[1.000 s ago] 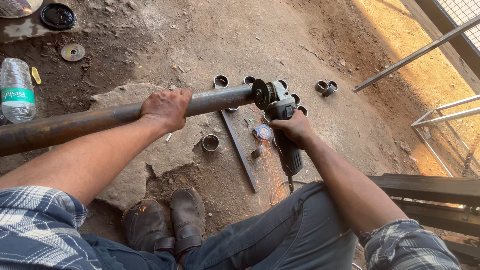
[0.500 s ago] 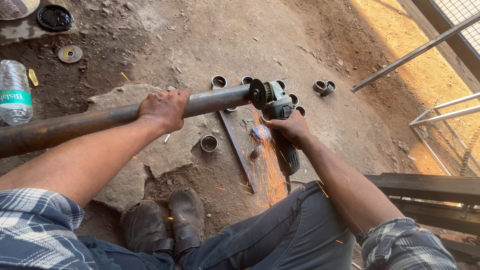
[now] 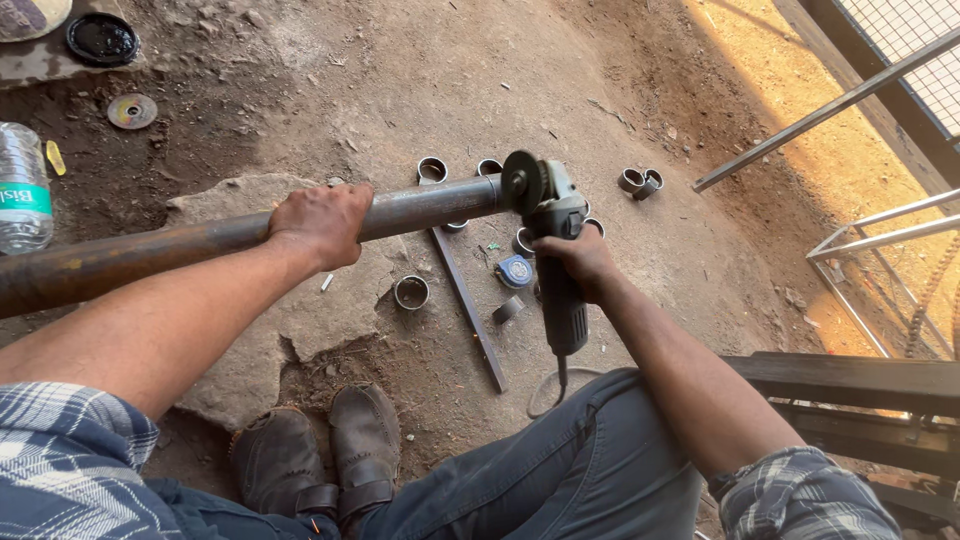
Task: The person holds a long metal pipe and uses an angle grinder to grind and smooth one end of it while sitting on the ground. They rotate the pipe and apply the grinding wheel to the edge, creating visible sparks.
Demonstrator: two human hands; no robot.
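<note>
My left hand (image 3: pixel 318 222) grips a long rusty steel pipe (image 3: pixel 180 247) that runs from the left edge to the middle of the view. My right hand (image 3: pixel 577 260) holds the dark body of an angle grinder (image 3: pixel 558 262), its disc (image 3: pixel 522 181) set against the pipe's right end. Several short cut pipe rings (image 3: pixel 411 291) lie on the dirt below and behind the pipe. A flat steel bar (image 3: pixel 466 303) lies on the ground under the grinder, beside a small blue tape measure (image 3: pixel 515 270).
A flat stone (image 3: pixel 250 330) sits under the pipe, with my two boots (image 3: pixel 330 455) in front of it. A plastic bottle (image 3: pixel 22 187), a spare disc (image 3: pixel 131 110) and a black lid (image 3: pixel 102 38) lie at the left. Metal frames (image 3: pixel 880 240) stand at the right.
Sparks flew down from the disc half a second ago; none show now. The pipe, both hands and the grinder stay in about the same place.
</note>
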